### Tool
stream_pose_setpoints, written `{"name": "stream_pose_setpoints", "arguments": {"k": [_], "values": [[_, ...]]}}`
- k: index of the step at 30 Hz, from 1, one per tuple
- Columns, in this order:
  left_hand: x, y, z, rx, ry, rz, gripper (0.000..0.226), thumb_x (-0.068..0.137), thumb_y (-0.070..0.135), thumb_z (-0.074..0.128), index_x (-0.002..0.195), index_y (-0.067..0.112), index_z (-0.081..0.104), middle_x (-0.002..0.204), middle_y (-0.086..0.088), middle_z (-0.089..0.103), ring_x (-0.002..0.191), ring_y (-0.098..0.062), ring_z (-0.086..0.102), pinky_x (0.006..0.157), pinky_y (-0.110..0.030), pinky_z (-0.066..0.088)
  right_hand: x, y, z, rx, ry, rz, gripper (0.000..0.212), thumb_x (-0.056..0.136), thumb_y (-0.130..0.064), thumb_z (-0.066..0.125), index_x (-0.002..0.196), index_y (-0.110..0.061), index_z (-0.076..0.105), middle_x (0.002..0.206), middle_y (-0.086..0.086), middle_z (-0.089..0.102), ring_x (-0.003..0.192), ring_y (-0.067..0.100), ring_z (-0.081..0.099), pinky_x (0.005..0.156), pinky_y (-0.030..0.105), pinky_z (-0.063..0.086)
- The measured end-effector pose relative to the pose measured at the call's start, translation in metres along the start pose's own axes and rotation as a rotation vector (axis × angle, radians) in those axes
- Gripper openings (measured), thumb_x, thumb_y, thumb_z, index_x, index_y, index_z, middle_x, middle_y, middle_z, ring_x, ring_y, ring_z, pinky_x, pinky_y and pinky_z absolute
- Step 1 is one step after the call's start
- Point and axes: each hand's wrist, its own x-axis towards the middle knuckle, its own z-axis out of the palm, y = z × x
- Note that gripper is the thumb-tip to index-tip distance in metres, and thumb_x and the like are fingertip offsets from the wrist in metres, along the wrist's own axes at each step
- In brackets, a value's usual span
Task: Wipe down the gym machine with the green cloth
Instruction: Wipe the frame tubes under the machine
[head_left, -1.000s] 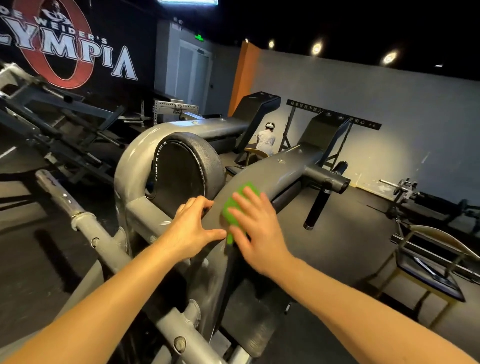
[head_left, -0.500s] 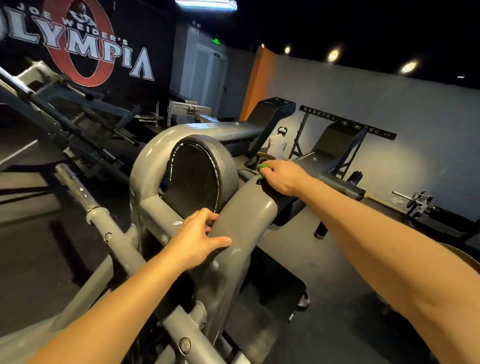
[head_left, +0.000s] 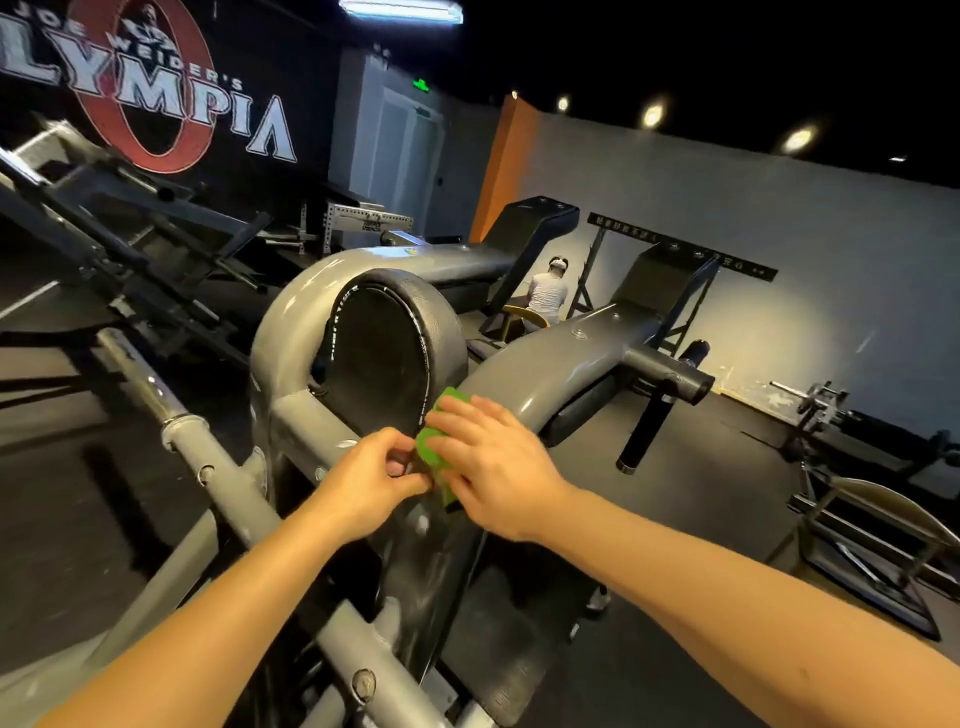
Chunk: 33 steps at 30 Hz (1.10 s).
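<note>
While the flat right hand (head_left: 498, 467) presses the green cloth (head_left: 430, 448), the left hand (head_left: 363, 488) grips the gym machine (head_left: 519, 379) edge.

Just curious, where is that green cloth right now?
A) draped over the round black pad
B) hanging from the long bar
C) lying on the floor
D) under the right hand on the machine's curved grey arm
D: the green cloth shows under the spread fingers of the right hand, pressed on the curved grey arm.
</note>
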Motion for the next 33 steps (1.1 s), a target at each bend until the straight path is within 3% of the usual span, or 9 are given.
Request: {"name": "stream_pose_setpoints", "arguments": {"k": [7, 9, 11, 14, 18, 21, 24, 29, 33], "values": [[-0.002, -0.001, -0.001, -0.045, 0.044, -0.030, 0.038, 0.087, 0.034, 0.080, 0.121, 0.027, 0.064, 0.106, 0.009, 0.068, 0.096, -0.007, 0.065, 0.078, -0.016, 0.047, 0.019, 0.054, -0.018, 0.126, 0.321, 0.531, 0.038, 0.100, -0.026, 0.047, 0.130, -0.012, 0.066, 0.138, 0.013, 0.059, 0.136, 0.034, 0.044, 0.116, 0.042, 0.026], [-0.001, 0.001, 0.000, -0.093, 0.065, -0.011, 0.046, 0.090, 0.031, 0.077, 0.132, 0.025, 0.061, 0.115, 0.009, 0.066, 0.103, -0.006, 0.064, 0.085, -0.016, 0.047, 0.018, 0.047, -0.009, 0.157, 0.409, 0.633, 0.041, 0.100, -0.028, 0.044, 0.133, -0.012, 0.064, 0.146, 0.015, 0.052, 0.142, 0.034, 0.036, 0.119, 0.048, 0.027], [0.001, 0.003, 0.001, -0.124, 0.065, 0.002, 0.051, 0.092, 0.028, 0.076, 0.139, 0.025, 0.059, 0.119, 0.009, 0.066, 0.106, -0.007, 0.064, 0.094, -0.022, 0.050, 0.014, 0.030, 0.005, 0.277, 0.460, 0.753, 0.046, 0.103, -0.032, 0.041, 0.143, -0.016, 0.056, 0.162, 0.012, 0.033, 0.154, 0.029, 0.016, 0.126, 0.048, 0.015], [0.001, 0.002, 0.004, -0.115, 0.058, 0.004, 0.047, 0.093, 0.029, 0.074, 0.138, 0.028, 0.062, 0.118, 0.008, 0.068, 0.106, -0.006, 0.063, 0.102, -0.030, 0.051, 0.002, 0.001, 0.023, 0.426, 0.560, 0.790, 0.046, 0.107, -0.028, 0.043, 0.153, -0.019, 0.045, 0.171, 0.004, 0.009, 0.158, 0.018, -0.006, 0.128, 0.039, 0.003], [0.004, -0.001, 0.005, -0.131, 0.064, 0.012, 0.047, 0.089, 0.026, 0.078, 0.135, 0.025, 0.065, 0.113, 0.003, 0.071, 0.101, -0.006, 0.065, 0.101, -0.029, 0.052, -0.025, -0.059, 0.050, 0.524, 0.576, 0.734, 0.059, 0.108, -0.019, 0.047, 0.160, -0.031, 0.022, 0.170, -0.004, -0.014, 0.157, 0.016, -0.012, 0.119, 0.011, 0.001], [0.006, -0.002, 0.005, -0.137, 0.065, 0.011, 0.047, 0.087, 0.023, 0.081, 0.132, 0.022, 0.068, 0.110, 0.000, 0.072, 0.099, -0.010, 0.068, 0.101, -0.033, 0.054, -0.045, -0.099, 0.069, 0.682, 0.512, 0.728, 0.071, 0.107, -0.018, 0.048, 0.155, -0.046, 0.004, 0.165, -0.019, -0.026, 0.157, 0.012, 0.003, 0.119, 0.020, 0.026], [0.008, -0.003, 0.004, -0.134, 0.058, -0.004, 0.047, 0.086, 0.025, 0.082, 0.131, 0.025, 0.068, 0.109, 0.003, 0.072, 0.101, -0.010, 0.069, 0.101, -0.038, 0.055, -0.042, -0.097, 0.067, 0.694, 0.475, 0.762, 0.075, 0.107, -0.023, 0.047, 0.151, -0.054, -0.005, 0.163, -0.021, -0.030, 0.156, 0.013, 0.006, 0.117, 0.024, 0.029], [0.010, 0.001, 0.001, -0.151, 0.035, -0.031, 0.047, 0.086, 0.029, 0.082, 0.131, 0.030, 0.067, 0.110, 0.009, 0.073, 0.104, -0.009, 0.069, 0.100, -0.043, 0.056, -0.004, -0.029, 0.027, 0.580, 0.496, 0.812, 0.059, 0.107, -0.025, 0.048, 0.161, -0.025, 0.025, 0.170, 0.004, -0.018, 0.155, 0.026, -0.021, 0.126, 0.042, -0.002], [0.007, 0.005, -0.001, -0.126, 0.009, -0.057, 0.046, 0.089, 0.030, 0.078, 0.133, 0.031, 0.064, 0.115, 0.012, 0.070, 0.108, -0.007, 0.067, 0.100, -0.042, 0.056, 0.027, 0.018, -0.008, 0.472, 0.396, 0.924, 0.046, 0.107, -0.031, 0.045, 0.152, -0.028, 0.046, 0.171, 0.004, 0.004, 0.156, 0.031, -0.012, 0.126, 0.055, -0.004]]}}
